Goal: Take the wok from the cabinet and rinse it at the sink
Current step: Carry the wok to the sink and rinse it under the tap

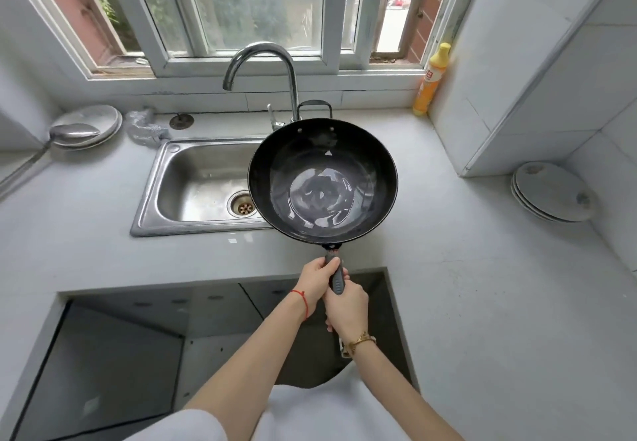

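Grey countertop (448,268) wraps around us, with a steel sink (193,178) set under the window and a curved tap (262,68) rising behind it. We hold the wok (322,182) level in the air, its bowl over the right side of the sink and part of the counter edge, its small loop handle at the far rim near the base of the tap. Both hands are closed around the long dark handle (336,277): the left hand (315,280) nearer the bowl, the right hand (346,306) just behind it, fingers wrapped fully round with none free. We judge the wok to be rigid metal and fairly heavy toward the bowl, which would explain the two-handed grip; it will want to tip forward or roll if the wrists relax. The inside looks glossy, perhaps wet or oiled, so the bowl itself would be slippery to take hold of. The handle, with its grippy-looking sleeve, is the safe place, and the loop handle offers a second hold when tilting. A yellow bottle (431,78) stands in the corner, well apart, and plates (551,192) are stacked to the right.
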